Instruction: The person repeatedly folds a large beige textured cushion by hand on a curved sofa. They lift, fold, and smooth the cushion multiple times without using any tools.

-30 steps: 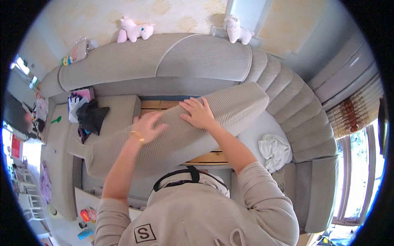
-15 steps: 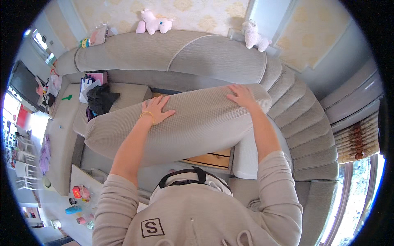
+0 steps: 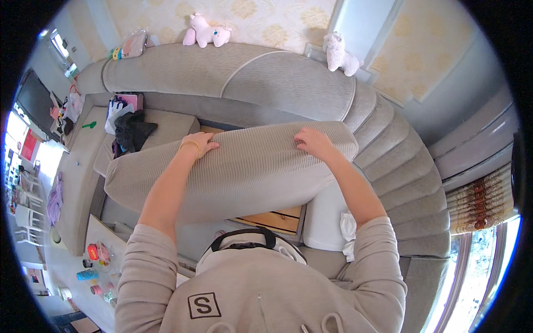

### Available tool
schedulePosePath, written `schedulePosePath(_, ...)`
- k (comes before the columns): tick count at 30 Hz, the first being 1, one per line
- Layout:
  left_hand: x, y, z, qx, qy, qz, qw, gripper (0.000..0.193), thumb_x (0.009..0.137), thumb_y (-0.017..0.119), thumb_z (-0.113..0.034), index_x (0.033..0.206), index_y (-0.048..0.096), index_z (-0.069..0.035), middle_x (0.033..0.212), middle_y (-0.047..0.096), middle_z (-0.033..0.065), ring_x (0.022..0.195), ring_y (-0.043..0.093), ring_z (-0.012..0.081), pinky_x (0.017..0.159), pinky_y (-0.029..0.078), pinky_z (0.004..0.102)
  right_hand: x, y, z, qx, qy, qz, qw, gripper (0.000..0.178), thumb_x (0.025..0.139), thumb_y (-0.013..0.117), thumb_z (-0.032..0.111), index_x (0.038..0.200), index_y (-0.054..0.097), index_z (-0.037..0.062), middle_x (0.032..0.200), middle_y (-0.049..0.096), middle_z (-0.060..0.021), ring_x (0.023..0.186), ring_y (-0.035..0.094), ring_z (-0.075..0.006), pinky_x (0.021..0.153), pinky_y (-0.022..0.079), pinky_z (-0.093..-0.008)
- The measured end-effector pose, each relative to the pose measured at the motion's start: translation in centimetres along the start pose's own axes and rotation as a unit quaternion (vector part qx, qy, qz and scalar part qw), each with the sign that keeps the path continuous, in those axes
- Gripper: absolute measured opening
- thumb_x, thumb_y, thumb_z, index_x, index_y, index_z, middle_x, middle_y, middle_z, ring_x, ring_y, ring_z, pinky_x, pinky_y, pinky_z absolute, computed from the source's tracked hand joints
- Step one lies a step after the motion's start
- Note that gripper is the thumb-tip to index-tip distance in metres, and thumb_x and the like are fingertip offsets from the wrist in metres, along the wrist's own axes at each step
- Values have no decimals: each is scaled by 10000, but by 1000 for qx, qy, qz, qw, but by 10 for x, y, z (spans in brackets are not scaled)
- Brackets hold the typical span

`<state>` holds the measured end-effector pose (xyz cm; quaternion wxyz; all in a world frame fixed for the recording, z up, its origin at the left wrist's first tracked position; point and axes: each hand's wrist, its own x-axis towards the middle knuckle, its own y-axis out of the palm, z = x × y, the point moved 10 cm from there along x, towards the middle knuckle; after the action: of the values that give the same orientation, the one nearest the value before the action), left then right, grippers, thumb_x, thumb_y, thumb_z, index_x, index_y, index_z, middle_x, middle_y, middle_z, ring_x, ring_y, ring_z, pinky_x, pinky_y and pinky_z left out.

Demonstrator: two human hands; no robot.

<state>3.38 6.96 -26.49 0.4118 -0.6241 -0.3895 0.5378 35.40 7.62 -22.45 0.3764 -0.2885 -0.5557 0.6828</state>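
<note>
A long beige sofa cushion in a ribbed fabric cover (image 3: pixel 250 172) stands tilted on its long side before me, slanting up to the right. My left hand (image 3: pixel 199 145), a yellow bangle at its wrist, is on the upper edge left of the middle. Its fingers are bent into the cover. Nearer the cushion's right end, my right hand (image 3: pixel 315 143) has its fingers curled in, gripping the fabric at the upper edge. The cushion hides part of the sofa base behind it.
Wooden slats (image 3: pixel 272 220) show in the sofa base. A white seat cushion (image 3: pixel 326 219) lies right, with white cloth (image 3: pixel 348 233) on it. Dark clothes (image 3: pixel 133 130) lie on the left seat. A table (image 3: pixel 102 227) at lower left holds bottles. Plush toys (image 3: pixel 208 32) sit along the curved backrest (image 3: pixel 166 69).
Both hands have gone from lying flat with spread fingers to curled fingers on the cover. My right hand has shifted left and nearer. The white cloth has come into view.
</note>
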Motion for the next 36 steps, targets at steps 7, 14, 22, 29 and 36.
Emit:
schedulePosePath(7, 0, 0, -10, 41, 5, -41, 998, 366, 961, 357, -360, 1134, 567, -114, 1155, 607, 98, 1072, 577, 275, 889, 460, 416, 25, -9, -1, -21, -76, -36, 996, 283, 738, 696, 212, 991, 639, 98, 1036, 587, -102, 1028, 562, -281, 816, 487, -406)
schedulePosePath(14, -14, 1, -37, 109, -14, -57, 992, 277, 932, 362, -153, 1045, 578, -21, 1089, 622, 172, 973, 619, 293, 856, 477, 398, 47, 29, 16, -167, -106, 122, 973, 105, 750, 578, 52, 802, 660, 13, 836, 640, -206, 835, 624, -344, 713, 504, -452)
schedulePosePath(22, -42, -2, -16, -151, 63, -197, 967, 561, 880, 441, -480, 1191, 566, -31, 1137, 614, 144, 1091, 542, 315, 949, 394, 407, 35, -7, 40, -74, -74, 16, 994, 109, 760, 577, 76, 822, 611, -7, 895, 626, -203, 873, 609, -364, 742, 481, -472)
schedulePosePath(29, -41, -6, -25, -126, 74, -171, 974, 825, 748, 490, -711, 1227, 548, -42, 1203, 577, 146, 1158, 496, 300, 986, 360, 390, 56, 20, -23, -96, -3, -46, 994, 146, 819, 534, 146, 861, 608, 26, 899, 628, -186, 876, 600, -360, 764, 465, -463)
schedulePosePath(36, -36, -4, -26, -132, 40, -91, 986, 848, 711, 511, -734, 1248, 545, -79, 1227, 579, 119, 1147, 527, 277, 974, 385, 384, 1, 5, -80, -66, 116, -53, 990, 433, 884, 427, 448, 1046, 643, 110, 1085, 625, -96, 1084, 538, -257, 910, 384, -402)
